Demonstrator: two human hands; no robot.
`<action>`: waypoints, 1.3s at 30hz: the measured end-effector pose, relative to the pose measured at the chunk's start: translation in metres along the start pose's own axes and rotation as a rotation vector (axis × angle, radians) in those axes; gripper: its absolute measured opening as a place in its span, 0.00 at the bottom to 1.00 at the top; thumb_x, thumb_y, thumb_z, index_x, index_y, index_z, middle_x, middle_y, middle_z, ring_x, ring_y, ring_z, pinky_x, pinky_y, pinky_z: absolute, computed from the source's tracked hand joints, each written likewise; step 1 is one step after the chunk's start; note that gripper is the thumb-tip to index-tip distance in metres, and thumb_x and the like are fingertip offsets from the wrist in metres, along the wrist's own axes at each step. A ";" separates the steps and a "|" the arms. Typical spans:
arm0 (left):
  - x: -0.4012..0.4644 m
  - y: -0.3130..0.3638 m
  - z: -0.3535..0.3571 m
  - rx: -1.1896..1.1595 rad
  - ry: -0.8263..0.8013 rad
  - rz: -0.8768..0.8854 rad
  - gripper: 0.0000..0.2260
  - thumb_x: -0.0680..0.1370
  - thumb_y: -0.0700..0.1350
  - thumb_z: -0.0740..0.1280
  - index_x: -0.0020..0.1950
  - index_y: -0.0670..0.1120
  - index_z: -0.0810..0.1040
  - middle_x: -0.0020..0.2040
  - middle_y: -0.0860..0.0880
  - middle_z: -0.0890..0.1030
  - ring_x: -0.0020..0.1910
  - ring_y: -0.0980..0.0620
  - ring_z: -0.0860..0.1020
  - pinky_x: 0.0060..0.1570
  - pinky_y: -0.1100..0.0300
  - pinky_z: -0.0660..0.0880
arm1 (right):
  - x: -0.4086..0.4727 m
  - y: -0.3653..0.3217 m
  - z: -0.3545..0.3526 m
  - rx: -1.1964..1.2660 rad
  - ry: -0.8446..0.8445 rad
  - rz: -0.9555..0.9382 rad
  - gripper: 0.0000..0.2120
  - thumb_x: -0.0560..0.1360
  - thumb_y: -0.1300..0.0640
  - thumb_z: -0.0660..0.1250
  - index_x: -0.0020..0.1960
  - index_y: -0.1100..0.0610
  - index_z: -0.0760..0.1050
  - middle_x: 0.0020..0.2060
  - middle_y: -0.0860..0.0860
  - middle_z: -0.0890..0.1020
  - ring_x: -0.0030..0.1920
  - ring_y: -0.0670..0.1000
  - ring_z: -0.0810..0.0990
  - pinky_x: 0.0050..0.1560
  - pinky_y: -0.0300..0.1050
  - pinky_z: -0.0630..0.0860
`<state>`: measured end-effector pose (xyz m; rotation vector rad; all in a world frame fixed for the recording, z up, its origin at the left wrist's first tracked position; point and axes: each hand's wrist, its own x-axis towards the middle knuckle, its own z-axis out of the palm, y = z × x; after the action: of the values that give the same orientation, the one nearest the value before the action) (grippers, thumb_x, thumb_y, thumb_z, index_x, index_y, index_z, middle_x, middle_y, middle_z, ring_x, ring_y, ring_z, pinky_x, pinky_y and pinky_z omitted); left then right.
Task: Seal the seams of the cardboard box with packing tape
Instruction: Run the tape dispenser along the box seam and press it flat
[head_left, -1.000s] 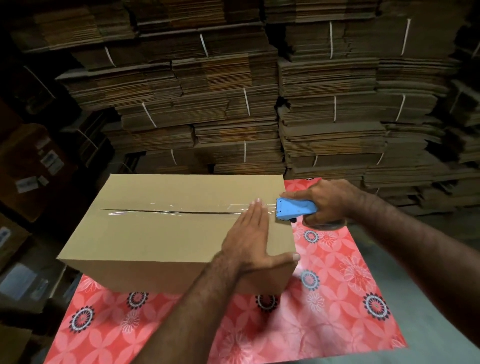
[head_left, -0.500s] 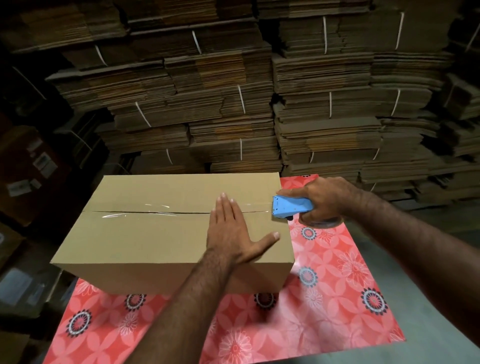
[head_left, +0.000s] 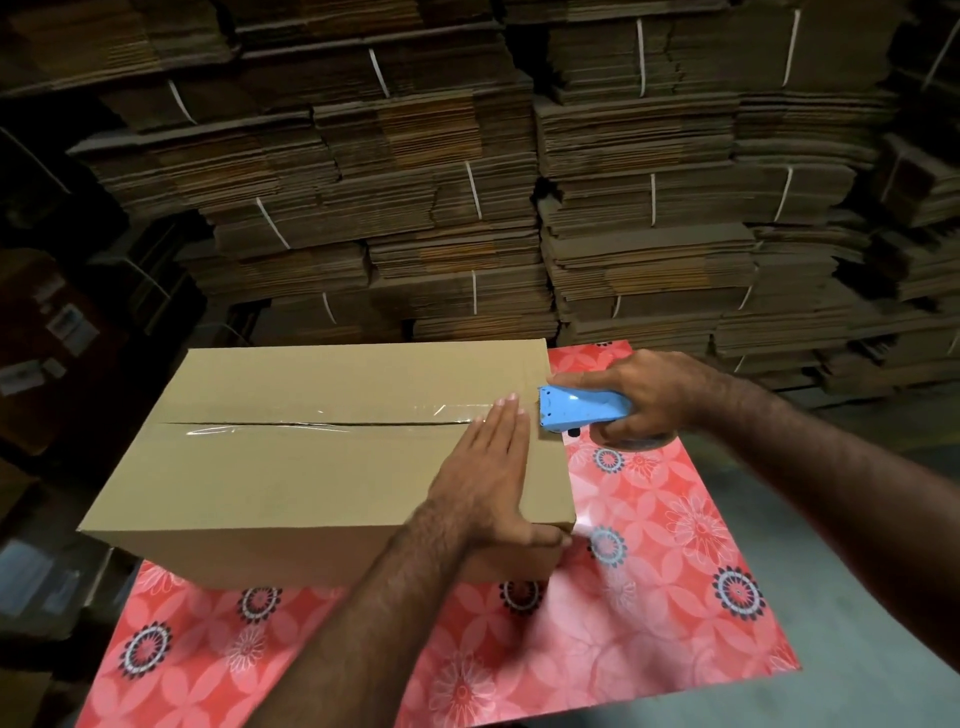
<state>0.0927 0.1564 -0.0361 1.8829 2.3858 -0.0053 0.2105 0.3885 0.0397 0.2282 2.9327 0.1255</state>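
Note:
A closed brown cardboard box (head_left: 291, 467) lies on a red flowered table cover (head_left: 649, 597). Clear packing tape (head_left: 337, 422) runs along the box's top centre seam from left to right. My left hand (head_left: 488, 473) lies flat on the right end of the box top, fingers together on the tape, thumb hooked over the near right corner. My right hand (head_left: 649, 400) grips a blue tape dispenser (head_left: 582, 409) just past the box's right edge, level with the seam. The tape roll under that hand is mostly hidden.
Tall stacks of bundled flat cardboard sheets (head_left: 467, 208) fill the background behind the table. Dark boxes with labels (head_left: 57, 332) stand at the left. Grey floor (head_left: 857, 649) shows to the right of the table cover.
My left hand slid right along the taped seam, from the box's middle to its right end, thumb now over the corner. The right hand with the dispenser stayed at the right edge.

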 end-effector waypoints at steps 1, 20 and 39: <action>-0.003 -0.004 0.001 0.000 -0.010 0.001 0.63 0.63 0.82 0.53 0.80 0.38 0.38 0.80 0.40 0.35 0.80 0.45 0.35 0.78 0.49 0.38 | -0.002 0.007 0.004 0.032 0.008 -0.013 0.36 0.74 0.32 0.62 0.77 0.30 0.49 0.46 0.49 0.79 0.42 0.49 0.73 0.39 0.44 0.70; 0.031 0.022 -0.015 -0.068 0.096 0.115 0.43 0.78 0.71 0.48 0.81 0.41 0.52 0.82 0.42 0.51 0.81 0.46 0.50 0.79 0.49 0.48 | -0.012 0.035 0.068 0.152 0.013 0.000 0.39 0.72 0.33 0.65 0.79 0.36 0.54 0.47 0.51 0.83 0.45 0.51 0.79 0.43 0.41 0.71; 0.050 0.024 -0.019 0.158 0.115 0.230 0.34 0.78 0.64 0.55 0.65 0.35 0.74 0.72 0.35 0.70 0.75 0.38 0.64 0.76 0.45 0.57 | -0.010 -0.067 0.187 0.384 -0.028 0.808 0.38 0.74 0.36 0.64 0.78 0.51 0.60 0.60 0.58 0.77 0.56 0.60 0.80 0.51 0.52 0.75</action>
<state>0.1035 0.2116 -0.0195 2.2792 2.2842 -0.0721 0.2480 0.3339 -0.1478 1.4304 2.6160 -0.3250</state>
